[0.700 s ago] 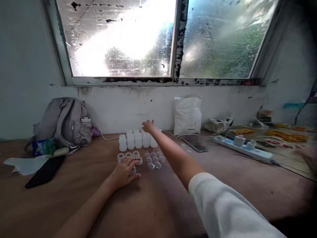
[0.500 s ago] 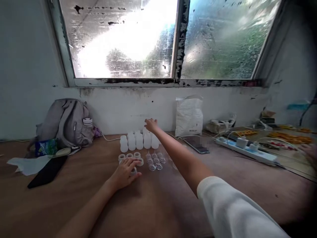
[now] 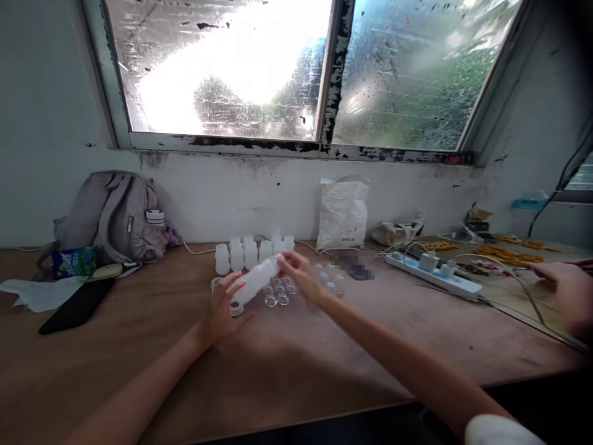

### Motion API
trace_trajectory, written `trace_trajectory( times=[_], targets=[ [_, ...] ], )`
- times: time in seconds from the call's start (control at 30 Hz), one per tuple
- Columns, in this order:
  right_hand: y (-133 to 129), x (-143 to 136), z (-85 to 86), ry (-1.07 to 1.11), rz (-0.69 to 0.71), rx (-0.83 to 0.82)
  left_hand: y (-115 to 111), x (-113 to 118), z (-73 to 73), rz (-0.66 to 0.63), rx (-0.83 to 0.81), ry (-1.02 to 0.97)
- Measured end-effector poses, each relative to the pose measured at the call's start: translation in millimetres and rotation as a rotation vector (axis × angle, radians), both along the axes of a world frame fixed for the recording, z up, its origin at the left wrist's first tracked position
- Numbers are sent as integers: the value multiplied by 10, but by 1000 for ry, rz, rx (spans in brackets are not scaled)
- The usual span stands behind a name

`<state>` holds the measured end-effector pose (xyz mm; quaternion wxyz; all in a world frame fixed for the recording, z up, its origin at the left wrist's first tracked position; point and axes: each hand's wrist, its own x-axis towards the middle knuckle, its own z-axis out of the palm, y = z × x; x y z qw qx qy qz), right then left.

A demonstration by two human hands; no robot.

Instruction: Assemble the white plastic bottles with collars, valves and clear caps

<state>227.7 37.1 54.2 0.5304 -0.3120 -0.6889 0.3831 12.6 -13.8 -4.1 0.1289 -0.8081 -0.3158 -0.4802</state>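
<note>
Frosted window (image 3: 222, 74) glares above a white wall (image 3: 208, 198).

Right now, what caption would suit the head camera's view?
Two hands tilt a translucent bottle above a brown table.

a grey backpack (image 3: 113, 219) beside a dark flat case (image 3: 78, 305).

A white sleeve (image 3: 493, 430) shows on the right arm, and the hands are bare.
</note>
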Motion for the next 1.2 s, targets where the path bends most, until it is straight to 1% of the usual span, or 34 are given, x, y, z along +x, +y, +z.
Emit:
trace_trajectory(
  times=[0.03,0.07,0.1,0.13,0.17,0.23,0.33,0.4,0.43,0.57,0.7,0.77,0.87,0.97,1.07,1.2],
  targets=[
    [-106,-20,-186,69,48,-114,-7,-6,-7,-14,-17,40],
    [-184,-38,-345,144,59,-212,-12,-13,-16,-30,-35,85],
    [-236,-53,-468,178,79,-304,-16,-22,-29,-51,-43,134],
    [-267,-63,-555,158,116,-396,-20,-30,-42,-71,-42,182],
    [-285,-68,-605,128,154,-474,-25,-37,-55,-85,-31,221],
    [-296,-64,-622,61,231,-601,-38,-44,-69,-96,9,265],
    [-292,-43,-570,12,300,-734,-67,-32,-53,-132,57,302],
    [-283,-29,-558,-37,287,-782,-93,-9,-24,-163,38,308],
    [-278,-25,-563,-62,259,-779,-107,6,-8,-165,0,298],
    [-262,-13,-591,-85,82,-646,-144,72,38,-122,-250,235],
    [-270,-8,-545,-134,-45,-430,-147,129,59,-49,-465,182],
    [-279,-11,-528,-155,-97,-327,-148,147,84,-55,-566,133],
    [-299,-21,-542,-157,-196,-226,-153,155,138,-146,-765,4],
    [-334,-29,-564,-173,-289,-134,-146,146,162,-241,-1028,-141],
    [-375,-24,-558,-201,-317,-32,-118,132,124,-358,-1240,-250],
    [-442,11,-535,-234,-314,127,-69,105,48,-551,-1413,-351]
  ],
)
